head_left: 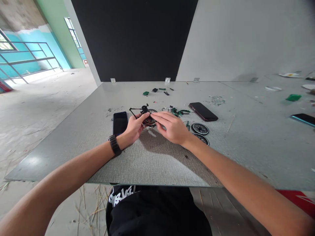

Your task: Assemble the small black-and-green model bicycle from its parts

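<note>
A small black model bicycle [144, 108] is held just above the table, its frame pointing left and one wheel showing between my hands. My left hand [135, 128] grips it from the left, thumb on top near the wheel. From the right, my right hand [172, 126] touches the wheel side with its fingertips pressed together; whether it pinches a small part there is hidden. Right of my right hand lie two loose model wheels [200, 128], partly overlapped by my forearm. Behind it sit green and black model bicycle parts [176, 112].
A phone [120, 122] lies by my left wrist, another phone [203, 111] to the right, and a third [304, 119] at the far right. Small green and black pieces [146, 93] lie at the back, before an upright black panel [137, 39]. The glass-topped table's front edge [152, 184] is near my lap.
</note>
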`<control>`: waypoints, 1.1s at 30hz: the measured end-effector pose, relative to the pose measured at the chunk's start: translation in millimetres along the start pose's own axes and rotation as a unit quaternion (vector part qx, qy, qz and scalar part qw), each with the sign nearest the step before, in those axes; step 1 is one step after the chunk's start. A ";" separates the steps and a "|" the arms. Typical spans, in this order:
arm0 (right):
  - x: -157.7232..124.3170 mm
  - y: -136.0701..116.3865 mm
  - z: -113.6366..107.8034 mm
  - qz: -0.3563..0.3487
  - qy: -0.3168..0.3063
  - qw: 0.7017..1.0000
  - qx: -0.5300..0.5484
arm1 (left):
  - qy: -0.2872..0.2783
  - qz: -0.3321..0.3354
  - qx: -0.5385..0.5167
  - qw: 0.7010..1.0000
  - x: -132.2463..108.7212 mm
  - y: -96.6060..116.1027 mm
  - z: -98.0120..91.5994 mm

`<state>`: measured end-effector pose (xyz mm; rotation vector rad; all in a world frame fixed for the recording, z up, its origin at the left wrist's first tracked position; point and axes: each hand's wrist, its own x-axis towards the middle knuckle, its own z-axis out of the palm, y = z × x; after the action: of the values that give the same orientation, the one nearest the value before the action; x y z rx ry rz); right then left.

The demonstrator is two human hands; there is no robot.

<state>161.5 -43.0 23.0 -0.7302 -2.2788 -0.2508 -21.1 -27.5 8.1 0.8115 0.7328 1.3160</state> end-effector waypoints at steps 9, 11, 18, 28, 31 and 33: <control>-3.0 2.5 -0.1 -0.010 -0.031 0.999 -0.024 | 0.006 -0.003 -0.001 1.000 1.5 -0.8 -0.8; -3.3 2.8 -0.1 -0.013 -0.031 0.999 -0.026 | 0.003 -0.003 -0.002 1.000 0.8 -0.6 -0.6; -3.5 2.3 3.9 0.017 -0.013 1.000 0.023 | -0.002 -0.002 -0.005 1.000 -0.3 0.3 -1.4; -2.8 -1.1 7.2 0.061 0.009 0.994 0.088 | 0.004 -0.007 -0.008 1.000 1.7 -0.1 -2.1; -3.0 -0.8 7.7 0.068 0.006 0.993 0.095 | 0.011 -0.009 -0.005 1.000 1.7 0.4 -2.0; -3.5 -0.1 8.2 0.066 -0.002 0.994 0.089 | 0.016 -0.009 -0.003 1.000 1.9 -0.2 -2.4</control>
<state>158.7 -41.5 14.7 -0.7835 -2.2126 0.0169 -22.8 -25.4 6.7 0.7786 0.7585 1.3174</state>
